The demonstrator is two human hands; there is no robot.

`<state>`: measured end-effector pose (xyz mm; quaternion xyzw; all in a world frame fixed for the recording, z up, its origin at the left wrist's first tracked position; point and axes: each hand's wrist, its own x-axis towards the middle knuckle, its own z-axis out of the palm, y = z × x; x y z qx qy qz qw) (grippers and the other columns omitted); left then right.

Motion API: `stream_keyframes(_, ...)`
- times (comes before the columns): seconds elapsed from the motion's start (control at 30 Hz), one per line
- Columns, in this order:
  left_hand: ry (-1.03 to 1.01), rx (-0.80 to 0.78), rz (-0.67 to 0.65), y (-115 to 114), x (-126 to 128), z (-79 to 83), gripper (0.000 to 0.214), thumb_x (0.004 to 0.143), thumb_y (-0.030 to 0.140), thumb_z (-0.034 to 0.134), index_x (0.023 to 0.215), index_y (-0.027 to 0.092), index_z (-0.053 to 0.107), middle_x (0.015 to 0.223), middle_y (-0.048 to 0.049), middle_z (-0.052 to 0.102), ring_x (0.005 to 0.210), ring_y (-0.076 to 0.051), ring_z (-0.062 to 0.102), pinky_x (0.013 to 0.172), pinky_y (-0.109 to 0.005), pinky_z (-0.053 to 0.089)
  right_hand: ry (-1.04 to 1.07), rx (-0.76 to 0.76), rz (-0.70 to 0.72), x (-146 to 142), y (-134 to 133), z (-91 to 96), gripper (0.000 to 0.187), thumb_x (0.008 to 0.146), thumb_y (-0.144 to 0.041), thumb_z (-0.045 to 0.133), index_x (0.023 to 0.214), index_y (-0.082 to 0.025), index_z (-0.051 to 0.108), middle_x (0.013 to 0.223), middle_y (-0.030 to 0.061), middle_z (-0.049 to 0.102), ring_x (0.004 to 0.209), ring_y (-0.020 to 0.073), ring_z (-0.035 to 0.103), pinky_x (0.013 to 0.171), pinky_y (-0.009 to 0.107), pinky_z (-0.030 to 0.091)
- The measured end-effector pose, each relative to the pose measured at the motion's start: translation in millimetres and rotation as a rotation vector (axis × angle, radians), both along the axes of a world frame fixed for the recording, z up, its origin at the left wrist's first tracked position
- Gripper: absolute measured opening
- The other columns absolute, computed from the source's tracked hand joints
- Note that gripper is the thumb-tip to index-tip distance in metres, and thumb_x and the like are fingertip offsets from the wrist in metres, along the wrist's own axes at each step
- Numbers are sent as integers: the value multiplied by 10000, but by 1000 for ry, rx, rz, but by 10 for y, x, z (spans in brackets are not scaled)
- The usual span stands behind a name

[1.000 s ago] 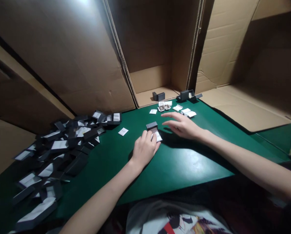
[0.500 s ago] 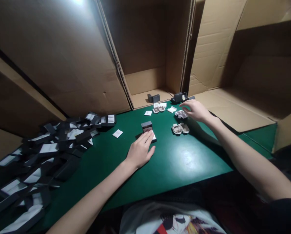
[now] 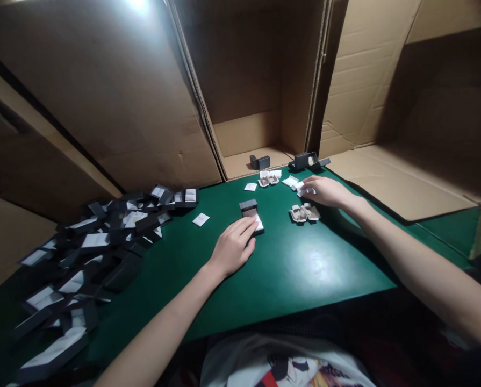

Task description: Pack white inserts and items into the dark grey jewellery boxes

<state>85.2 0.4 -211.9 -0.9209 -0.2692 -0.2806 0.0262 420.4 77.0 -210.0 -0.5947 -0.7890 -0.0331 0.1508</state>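
My left hand (image 3: 234,247) lies with fingers stretched over the white inside of a small dark box (image 3: 249,205), whose lid stands up at the back. Its thumb is apart from the box. My right hand (image 3: 327,192) has its fingertips closed on a small white folded insert (image 3: 302,189), partly hidden by the fingers. Just in front of that hand sits a pale insert with hollow cells (image 3: 304,213). Beyond, a similar insert (image 3: 268,179) rests near a flat white piece (image 3: 291,181).
Open dark boxes with white linings (image 3: 95,241) are heaped at the left of the green table (image 3: 264,295). White square cards (image 3: 200,219) lie nearby. More dark boxes (image 3: 302,160) stand at the back, before large cardboard cartons (image 3: 248,134).
My right hand has come down onto the white insert and closed its fingertips on it. My left hand stays on the dark box. The whole view has shifted slightly.
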Motion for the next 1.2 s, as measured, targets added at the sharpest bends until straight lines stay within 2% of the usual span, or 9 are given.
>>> stream_keyframes(0.2,65,-9,-30,-11,-35,24,386,917,133,384,1297,100,438,1343,-84,374,1240,-221,341,1041,-411,337,75,79,-68,-41,18,-17,434,803,-543,546,1098,-232,611,1035,70,569,794,198,566,605,286,402)
stream_keyframes(0.4,-110,-10,12,14,-116,92,245,932,120,419,1120,188,562,1207,-32,491,1109,-209,444,926,-384,389,137,116,12,-51,17,10,274,811,-432,566,818,-175,663,824,54,599,743,174,526,609,287,378)
stream_keyframes(0.53,-326,18,120,42,-126,119,200,911,116,438,1037,181,579,1174,-46,491,1105,-207,441,952,-372,376,147,263,108,-64,43,-47,215,808,-352,561,823,-177,683,961,80,592,904,225,509,724,332,419)
stream_keyframes(0.77,-439,-43,217,263,-205,60,278,860,156,480,1137,168,489,1231,-84,424,1156,-221,402,938,-349,407,101,228,196,-163,41,-83,258,854,-361,514,925,-185,689,1018,87,595,906,219,518,766,355,428)
stream_keyframes(0.87,-325,71,465,428,-402,43,327,787,76,510,1104,158,503,1140,-93,454,1093,-250,420,981,-394,359,96,319,258,-240,14,-57,244,851,-352,527,916,-180,687,1060,84,589,942,232,508,791,378,415)
stream_keyframes(0.93,-174,0,789,509,-552,31,364,709,68,576,1061,149,539,1098,-120,444,1049,-330,402,900,-462,387,100,335,337,-302,-12,-33,218,855,-323,529,909,-174,678,1065,79,591,954,226,512,803,379,411)
stream_keyframes(1.0,-58,-132,969,558,-670,18,285,742,141,614,1024,147,577,1042,-139,447,1010,-377,396,851,-515,384,105,340,415,-383,-57,-1,199,867,-304,519,884,-171,666,1035,70,604,941,211,523,806,376,409)
stream_keyframes(1.07,-15,-205,940,579,-728,9,241,787,155,595,1027,158,597,1010,-132,461,995,-364,411,849,-500,387,137,358,472,-496,-133,41,190,883,-296,504,861,-177,651,992,57,618,912,194,536,794,372,415)
stream_keyframes(1.2,-129,-256,623,561,-661,13,341,765,94,628,1092,164,562,982,-75,507,946,-261,478,869,-386,411,327,400,590,-811,-369,117,156,875,-244,509,980,-182,607,1017,62,612,945,180,549,825,355,454)
